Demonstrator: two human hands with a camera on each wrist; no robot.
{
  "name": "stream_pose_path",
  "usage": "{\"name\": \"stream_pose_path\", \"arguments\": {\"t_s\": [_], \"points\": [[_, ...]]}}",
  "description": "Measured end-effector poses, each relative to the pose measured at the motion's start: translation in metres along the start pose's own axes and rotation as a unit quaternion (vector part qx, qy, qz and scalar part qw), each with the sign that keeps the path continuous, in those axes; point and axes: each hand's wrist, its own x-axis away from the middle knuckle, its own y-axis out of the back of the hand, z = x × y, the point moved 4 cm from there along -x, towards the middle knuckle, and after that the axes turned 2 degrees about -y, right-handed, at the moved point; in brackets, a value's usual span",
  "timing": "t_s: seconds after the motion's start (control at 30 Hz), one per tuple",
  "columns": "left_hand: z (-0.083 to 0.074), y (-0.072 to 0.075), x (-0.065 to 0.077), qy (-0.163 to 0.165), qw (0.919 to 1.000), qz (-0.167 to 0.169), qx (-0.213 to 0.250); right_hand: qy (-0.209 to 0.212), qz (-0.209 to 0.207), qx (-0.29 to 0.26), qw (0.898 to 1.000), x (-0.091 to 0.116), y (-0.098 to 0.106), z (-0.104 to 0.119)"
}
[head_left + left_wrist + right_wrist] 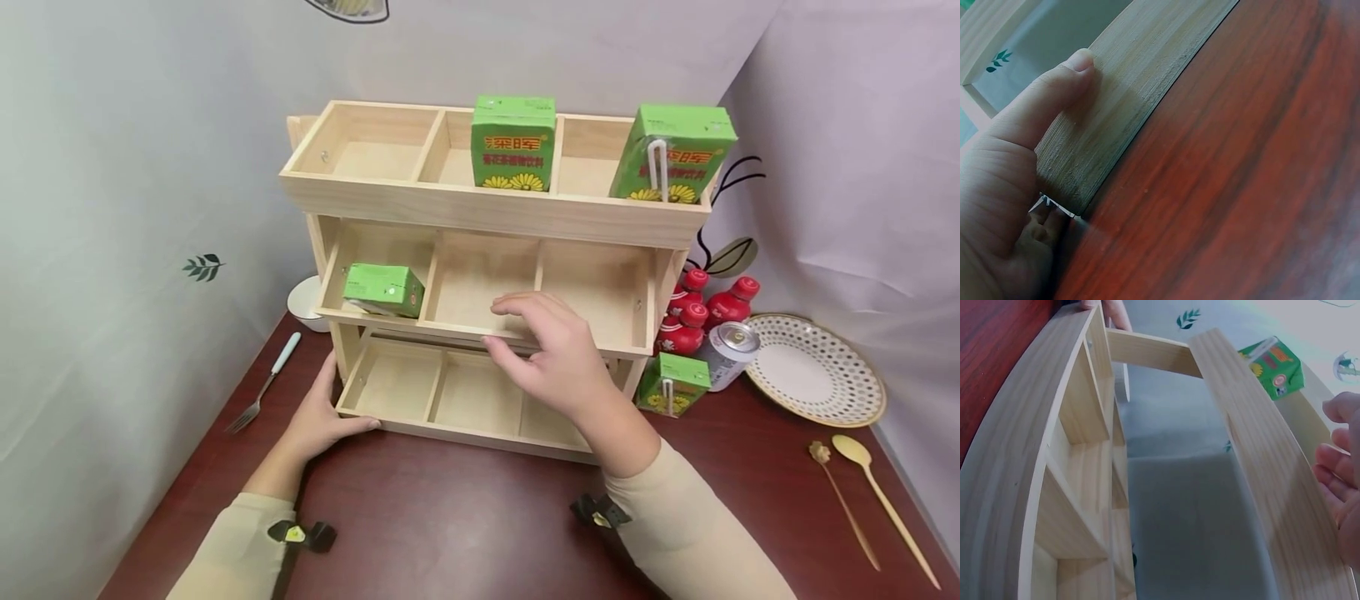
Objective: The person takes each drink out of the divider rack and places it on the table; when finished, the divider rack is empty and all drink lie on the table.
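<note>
A three-tier wooden shelf (495,208) with divided trays stands on the table. My left hand (315,421) grips its lower left corner; in the left wrist view the thumb presses the front board (1110,106) and the other fingers are mostly hidden behind the side. My right hand (555,354) hovers before the middle tier, fingers loosely bent, holding nothing. One green drink carton (384,289) lies in the middle tier's left compartment. On the top tier, a second carton (513,142) stands in the middle compartment and a third (675,154), with a straw, leans in the right one.
Right of the shelf are another green carton (673,385), red bottles (731,302), a silver can (727,354) and a dotted plate (862,400). A gold spoon (853,452) and a thin gold utensil (847,512) lie nearer. A fork (273,379) and white bowl (306,300) are left.
</note>
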Motion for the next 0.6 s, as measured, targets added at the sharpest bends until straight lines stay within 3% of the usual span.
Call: {"name": "stream_pose_path", "arguments": {"t_s": [0.6], "points": [[0.001, 0.0, 0.0, -0.003, 1.0, -0.006, 0.002, 0.027, 0.034, 0.013, 0.999, -0.014, -0.023, 0.008]]}}
